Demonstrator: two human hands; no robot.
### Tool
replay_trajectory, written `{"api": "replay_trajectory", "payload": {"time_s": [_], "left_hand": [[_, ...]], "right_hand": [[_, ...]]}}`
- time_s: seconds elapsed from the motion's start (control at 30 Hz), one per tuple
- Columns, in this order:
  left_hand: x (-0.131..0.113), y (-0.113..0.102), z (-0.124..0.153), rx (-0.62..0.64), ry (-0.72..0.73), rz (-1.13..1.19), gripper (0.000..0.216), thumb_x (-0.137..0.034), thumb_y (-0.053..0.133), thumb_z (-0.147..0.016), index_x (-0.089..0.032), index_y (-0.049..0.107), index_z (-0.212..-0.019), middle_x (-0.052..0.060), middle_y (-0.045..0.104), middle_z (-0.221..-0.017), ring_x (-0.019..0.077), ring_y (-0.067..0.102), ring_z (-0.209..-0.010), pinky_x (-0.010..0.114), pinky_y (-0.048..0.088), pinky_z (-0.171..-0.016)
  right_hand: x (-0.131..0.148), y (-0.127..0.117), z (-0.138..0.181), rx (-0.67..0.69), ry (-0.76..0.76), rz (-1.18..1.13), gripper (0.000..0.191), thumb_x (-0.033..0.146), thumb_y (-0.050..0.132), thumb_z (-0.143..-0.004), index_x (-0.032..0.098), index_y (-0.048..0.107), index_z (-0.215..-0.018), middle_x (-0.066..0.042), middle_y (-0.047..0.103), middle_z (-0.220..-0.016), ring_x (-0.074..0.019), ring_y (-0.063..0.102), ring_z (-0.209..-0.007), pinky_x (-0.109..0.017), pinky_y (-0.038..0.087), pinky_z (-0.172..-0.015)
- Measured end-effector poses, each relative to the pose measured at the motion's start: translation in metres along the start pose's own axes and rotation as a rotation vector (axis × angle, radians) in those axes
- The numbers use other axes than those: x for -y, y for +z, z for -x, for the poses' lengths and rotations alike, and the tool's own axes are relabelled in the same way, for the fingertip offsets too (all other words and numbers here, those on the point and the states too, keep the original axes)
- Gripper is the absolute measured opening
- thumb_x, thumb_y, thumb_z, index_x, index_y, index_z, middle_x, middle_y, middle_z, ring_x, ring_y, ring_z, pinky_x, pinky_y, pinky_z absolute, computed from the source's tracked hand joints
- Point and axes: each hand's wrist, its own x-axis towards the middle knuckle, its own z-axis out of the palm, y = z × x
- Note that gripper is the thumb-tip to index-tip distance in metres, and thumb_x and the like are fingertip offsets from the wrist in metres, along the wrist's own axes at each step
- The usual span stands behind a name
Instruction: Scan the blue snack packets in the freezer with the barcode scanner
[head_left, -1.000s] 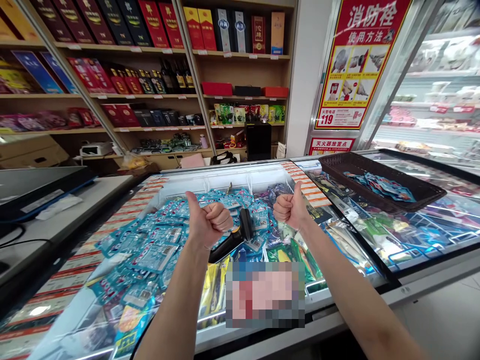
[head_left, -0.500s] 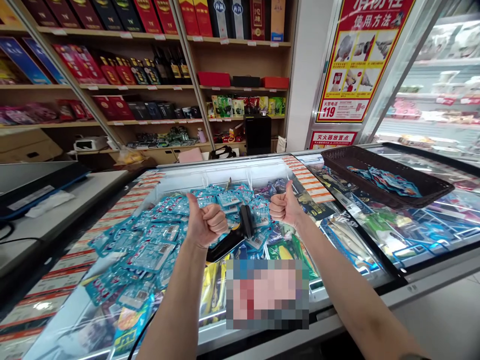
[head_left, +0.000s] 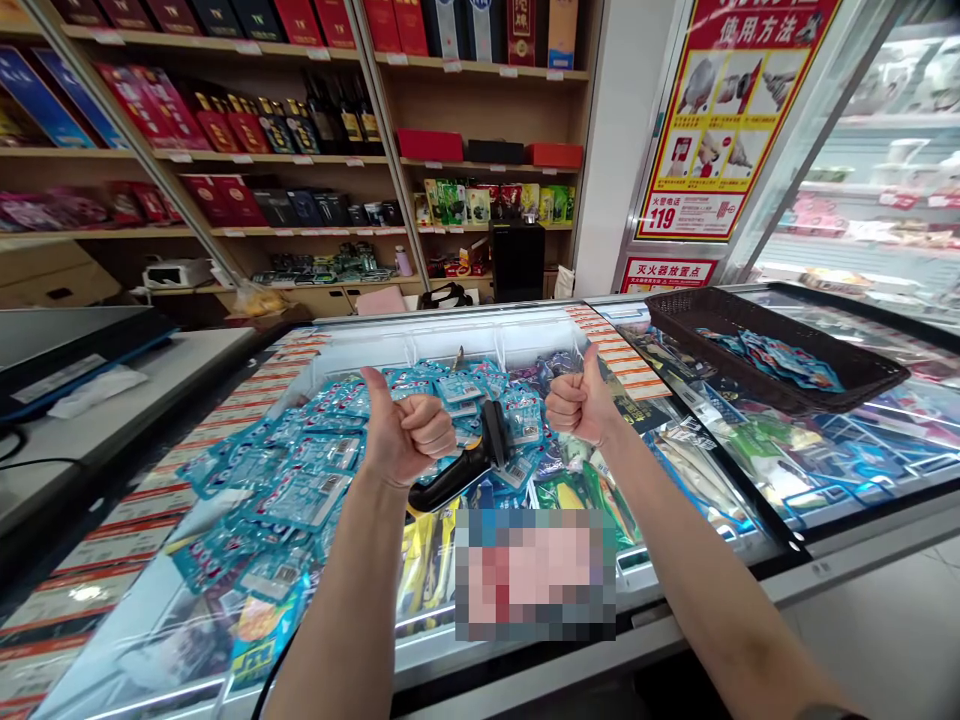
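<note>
Head camera: a black-and-yellow handheld barcode scanner (head_left: 465,467) is lying between the two hands, a little lower than both, among many blue snack packets (head_left: 304,497) over the chest freezer (head_left: 862,565). Its long axis is running slantwise: the handle end is pointing low toward the left wrist, and the wide head is pointing up toward the right hand's side. The left hand (head_left: 406,432) is being the nearer one, with its wrist just beside the handle; whether they are touching, I cannot tell. This hand is making a fist, the four fingers curling closed and the thumb standing up, and it is holding nothing that I can see. The right hand (head_left: 583,408) is showing the same closed shape, thumb up, nothing visible in its grip, and it is staying apart from the scanner's head. Farther right, a dark brown basket (head_left: 874,382) is holding more blue packets (head_left: 787,362).
</note>
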Motion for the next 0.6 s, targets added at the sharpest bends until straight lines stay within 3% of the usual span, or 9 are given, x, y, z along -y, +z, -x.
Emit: {"api": "replay_trajectory", "payload": {"time_s": [0.37,0.5,0.6], "left_hand": [[0.004,-0.017,-0.007,-0.066,0.035,-0.042,0.068,-0.084,0.007,-0.067,-0.021,0.017,-0.043,-0.008,0.01,-0.04,0.0049,0.012,-0.032,0.02,0.013,-0.034],[0.004,0.005,-0.008,-0.204,0.299,-0.265,0.068,-0.082,0.015,-0.071,-0.02,0.028,-0.046,-0.006,0.019,-0.042,0.0065,0.021,-0.035,0.021,0.02,-0.035],[0.012,0.024,-0.002,-0.415,0.505,-0.631,0.052,-0.067,0.04,-0.078,-0.019,0.045,-0.062,-0.003,0.038,-0.054,0.009,0.039,-0.047,0.021,0.033,-0.045]], "right_hand": [[-0.005,-0.024,-0.004,-0.041,0.004,0.029,0.067,0.085,0.007,-0.069,0.022,0.017,-0.047,0.008,0.011,-0.04,-0.0054,0.01,-0.033,-0.019,0.014,-0.032],[-0.008,-0.021,0.0,-0.165,-0.114,0.152,0.069,0.084,0.006,-0.069,0.022,0.024,-0.046,0.007,0.015,-0.041,-0.006,0.014,-0.033,-0.02,0.014,-0.033],[-0.013,-0.022,0.004,-0.383,-0.274,0.365,0.074,0.081,0.003,-0.072,0.02,0.039,-0.05,0.004,0.028,-0.043,-0.0076,0.027,-0.035,-0.022,0.021,-0.035]]}}
